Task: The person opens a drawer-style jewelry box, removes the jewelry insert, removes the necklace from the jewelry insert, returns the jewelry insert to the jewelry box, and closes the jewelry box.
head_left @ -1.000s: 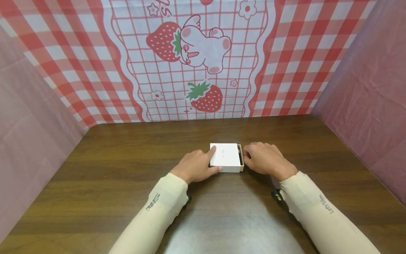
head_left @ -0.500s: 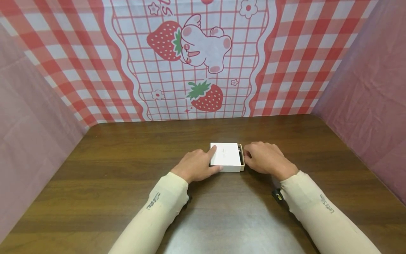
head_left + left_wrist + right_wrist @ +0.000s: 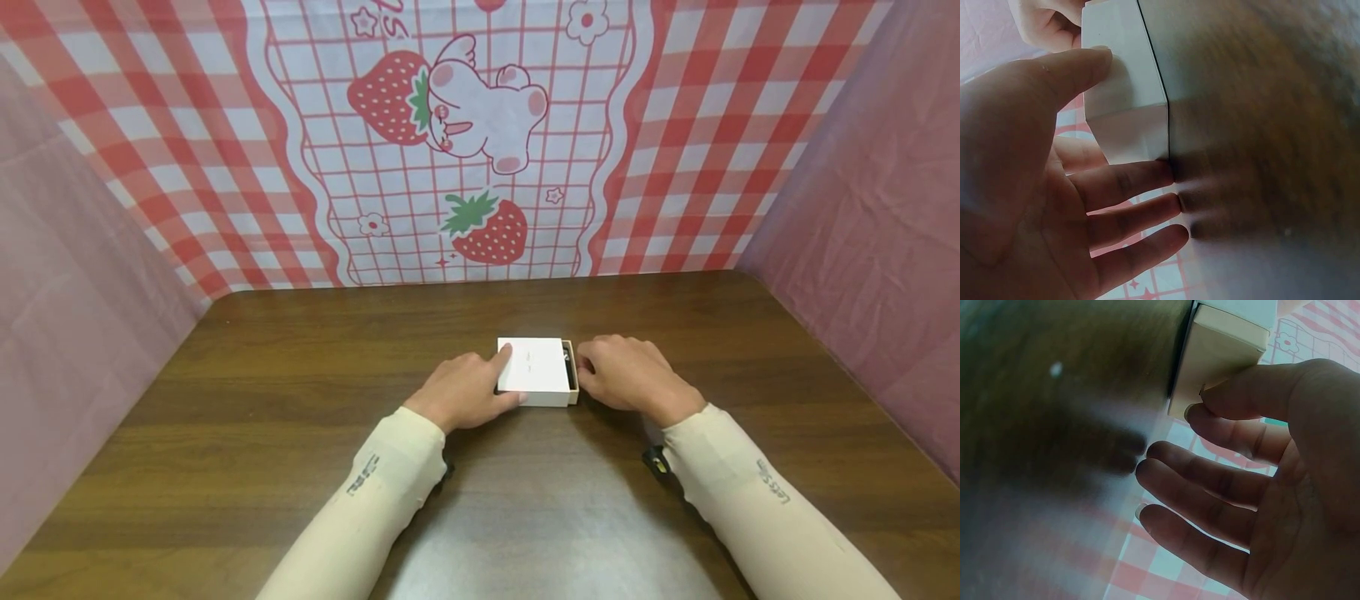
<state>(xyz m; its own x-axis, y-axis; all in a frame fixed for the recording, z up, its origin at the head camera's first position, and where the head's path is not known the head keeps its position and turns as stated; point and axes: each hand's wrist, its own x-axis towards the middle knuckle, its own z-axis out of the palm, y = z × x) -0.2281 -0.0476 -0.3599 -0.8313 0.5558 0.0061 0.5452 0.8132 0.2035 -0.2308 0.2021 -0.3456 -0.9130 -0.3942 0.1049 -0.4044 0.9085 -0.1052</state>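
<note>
A small white box sleeve [image 3: 534,373] lies on the table with a cream inner drawer [image 3: 1219,356] sticking a little way out of its right end. Dark contents [image 3: 568,372] with a small shiny spot show in the narrow opening. My left hand [image 3: 461,390] grips the sleeve at its left end, thumb along the near side; in the left wrist view the other fingers spread past the corner, tips at the tabletop. At the drawer's end face, thumb and index finger of my right hand [image 3: 630,379] pinch together, the other fingers loosely bent below.
The brown wooden table [image 3: 315,350] runs back to a red-and-white checked cloth [image 3: 690,150] with strawberry prints. Pink cloths [image 3: 862,208] hang at both sides. A dark wrist device [image 3: 657,461] sits under the right sleeve's cuff.
</note>
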